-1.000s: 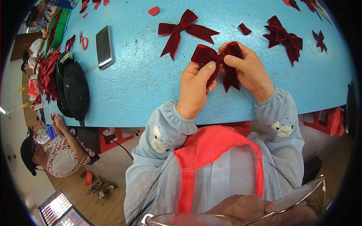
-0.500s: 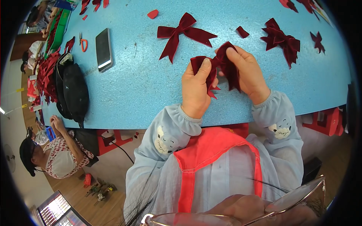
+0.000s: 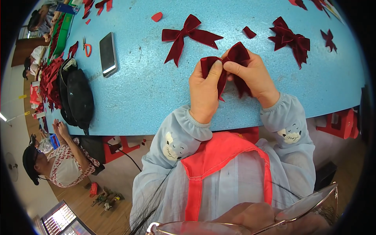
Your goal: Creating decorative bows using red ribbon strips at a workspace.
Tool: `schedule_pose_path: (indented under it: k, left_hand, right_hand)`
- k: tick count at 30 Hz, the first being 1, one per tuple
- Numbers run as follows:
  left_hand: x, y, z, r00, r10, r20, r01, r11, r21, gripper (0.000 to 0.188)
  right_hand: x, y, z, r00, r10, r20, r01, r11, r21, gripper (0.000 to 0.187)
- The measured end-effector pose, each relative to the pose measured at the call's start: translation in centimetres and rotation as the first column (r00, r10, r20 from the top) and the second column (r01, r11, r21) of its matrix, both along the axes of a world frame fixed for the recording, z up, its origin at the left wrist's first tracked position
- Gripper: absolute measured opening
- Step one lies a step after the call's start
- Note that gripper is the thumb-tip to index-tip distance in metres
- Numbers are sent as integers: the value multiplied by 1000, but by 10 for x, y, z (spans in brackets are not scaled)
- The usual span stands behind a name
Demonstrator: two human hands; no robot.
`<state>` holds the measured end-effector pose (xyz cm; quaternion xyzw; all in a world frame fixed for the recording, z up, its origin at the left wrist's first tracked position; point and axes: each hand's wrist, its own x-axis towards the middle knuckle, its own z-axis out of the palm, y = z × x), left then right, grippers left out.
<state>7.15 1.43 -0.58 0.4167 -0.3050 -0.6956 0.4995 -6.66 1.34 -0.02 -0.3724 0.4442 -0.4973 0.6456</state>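
My left hand [image 3: 205, 88] and my right hand [image 3: 252, 74] both pinch a dark red velvet ribbon bow [image 3: 231, 62] just above the blue table [image 3: 149, 86]. The left thumb presses the bow's middle, while the right fingers fold a loop at its top. Tails of the ribbon hang down between my hands. A finished dark red bow [image 3: 188, 35] lies on the table just beyond my left hand. Another finished bow [image 3: 290, 39] lies beyond my right hand.
A phone [image 3: 107, 53] lies on the table at the left, with orange-handled scissors [image 3: 87, 46] and a black bag [image 3: 78, 98] near it. Small red ribbon scraps [image 3: 248, 32] are scattered about. A pile of red ribbon [image 3: 49, 80] sits at the far left. Another person [image 3: 55, 156] sits below the table's left end.
My hands have shifted slightly up the table with the bow. The right fingers have folded the ribbon loop tighter over the middle.
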Motion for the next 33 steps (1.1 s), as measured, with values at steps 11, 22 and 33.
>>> schedule_pose_path:
  k: [11,22,33]
  left_hand:
    - [37,-13,11,679,54,732,471,733,-490,16]
    - [38,-13,16,511,67,857,619,663,-421,12]
    - [24,-10,7,979,-205,-9,205,979,-14,18]
  right_hand:
    - [-1,3,-1,966,-47,-253,-10,975,-221,10]
    - [-4,-1,-8,966,22,-257,-112,934,-340,10]
    - [1,0,-7,990,-138,-1,138,989,-60,12]
